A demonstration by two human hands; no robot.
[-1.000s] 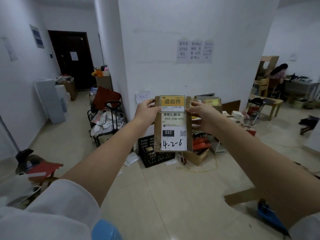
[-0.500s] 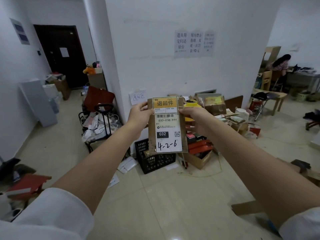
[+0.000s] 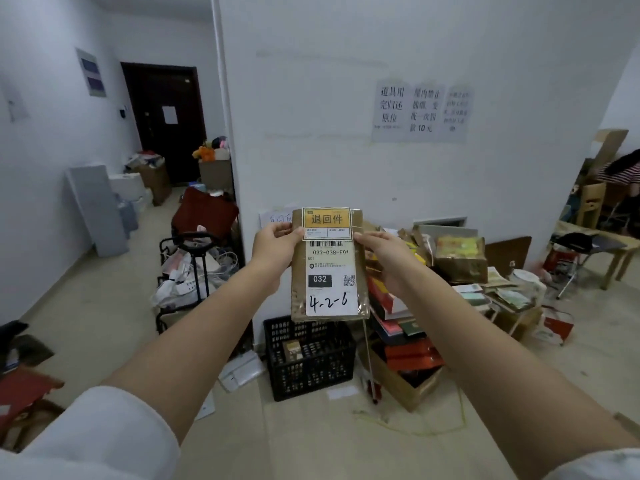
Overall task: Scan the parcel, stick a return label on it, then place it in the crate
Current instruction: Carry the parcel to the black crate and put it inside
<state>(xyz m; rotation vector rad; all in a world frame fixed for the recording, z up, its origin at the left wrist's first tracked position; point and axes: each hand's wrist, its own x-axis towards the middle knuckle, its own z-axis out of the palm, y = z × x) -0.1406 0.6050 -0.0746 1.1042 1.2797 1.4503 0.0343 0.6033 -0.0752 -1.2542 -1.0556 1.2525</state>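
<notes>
I hold a flat brown parcel (image 3: 298, 282) upright at arm's length, its white shipping label facing me. An orange return label (image 3: 327, 220) sits across the parcel's top edge. My left hand (image 3: 275, 251) grips the upper left edge, thumb beside the orange label. My right hand (image 3: 384, 254) grips the upper right edge. Below the parcel, on the floor against the white wall, stands a black plastic crate (image 3: 311, 372) with a small box inside.
Right of the crate lie a cardboard box (image 3: 405, 382) of red books and a heap of boxes and papers (image 3: 460, 258). A black trolley (image 3: 194, 268) with bags stands to the left. A person sits at far right (image 3: 620, 168). Bare tiled floor lies in front.
The view has drawn closer to the wall and the crate. The parcel stays held in both hands and now hangs directly above the crate in the picture.
</notes>
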